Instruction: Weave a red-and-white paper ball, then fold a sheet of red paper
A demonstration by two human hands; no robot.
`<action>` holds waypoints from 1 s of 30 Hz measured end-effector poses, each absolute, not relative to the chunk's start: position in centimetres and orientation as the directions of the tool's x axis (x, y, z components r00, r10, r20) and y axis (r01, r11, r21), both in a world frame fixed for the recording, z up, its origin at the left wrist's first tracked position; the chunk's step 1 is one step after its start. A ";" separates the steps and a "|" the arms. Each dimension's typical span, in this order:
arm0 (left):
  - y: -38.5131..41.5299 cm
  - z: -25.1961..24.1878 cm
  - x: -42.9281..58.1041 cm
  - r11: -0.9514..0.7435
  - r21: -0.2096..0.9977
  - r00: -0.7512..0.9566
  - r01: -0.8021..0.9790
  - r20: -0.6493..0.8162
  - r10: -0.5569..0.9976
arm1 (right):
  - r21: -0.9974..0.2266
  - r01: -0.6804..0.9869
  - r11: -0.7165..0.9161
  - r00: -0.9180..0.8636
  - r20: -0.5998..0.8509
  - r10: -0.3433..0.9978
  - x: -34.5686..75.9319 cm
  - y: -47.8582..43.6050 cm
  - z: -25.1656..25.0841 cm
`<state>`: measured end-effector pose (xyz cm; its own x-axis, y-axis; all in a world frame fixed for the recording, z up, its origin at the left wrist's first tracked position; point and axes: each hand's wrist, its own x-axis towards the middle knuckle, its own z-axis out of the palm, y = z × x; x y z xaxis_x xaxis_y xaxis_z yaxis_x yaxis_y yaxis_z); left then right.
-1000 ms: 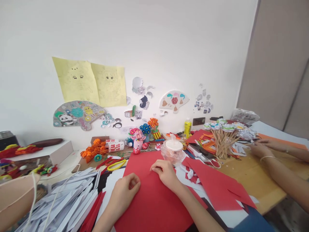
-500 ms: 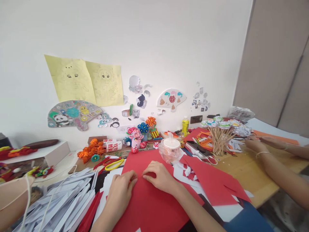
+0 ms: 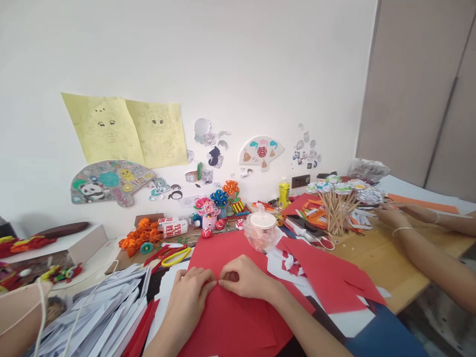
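Observation:
A sheet of red paper lies in front of me on top of more red paper. At its far edge the thumb and fingers of my left hand are pinched together on the paper. My right hand pinches the same edge just beside it, thumb against forefinger, and the fingertips of both hands almost meet. The exact grip between the fingertips is partly hidden. Beyond my right hand stands a lidded plastic cup wrapped in clear film.
White folded paper strips are heaped at left, near yellow-handled scissors. Orange craft flowers sit behind. Right of me lie red sheets and a bundle of sticks with paper flowers. Another person's hands work at far right.
My hands have come closer together, fingertips now nearly touching at the red sheet's edge. A corner of that sheet now shows at lower right. The view has shifted slightly.

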<state>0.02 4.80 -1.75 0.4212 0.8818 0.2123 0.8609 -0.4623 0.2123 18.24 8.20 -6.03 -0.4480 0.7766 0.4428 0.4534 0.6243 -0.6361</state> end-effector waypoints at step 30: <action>5.9 -1.3 -2.8 -0.371 0.175 0.255 0.912 0.468 0.846 | -0.847 0.232 0.479 -0.522 0.306 0.796 19.2 8.9 -6.0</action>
<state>-2.83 5.86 -1.26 0.2547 0.8465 0.4676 0.9120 -0.3711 0.1750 19.23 8.91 -6.03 -0.5224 0.7958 0.3064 0.2324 0.4786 -0.8467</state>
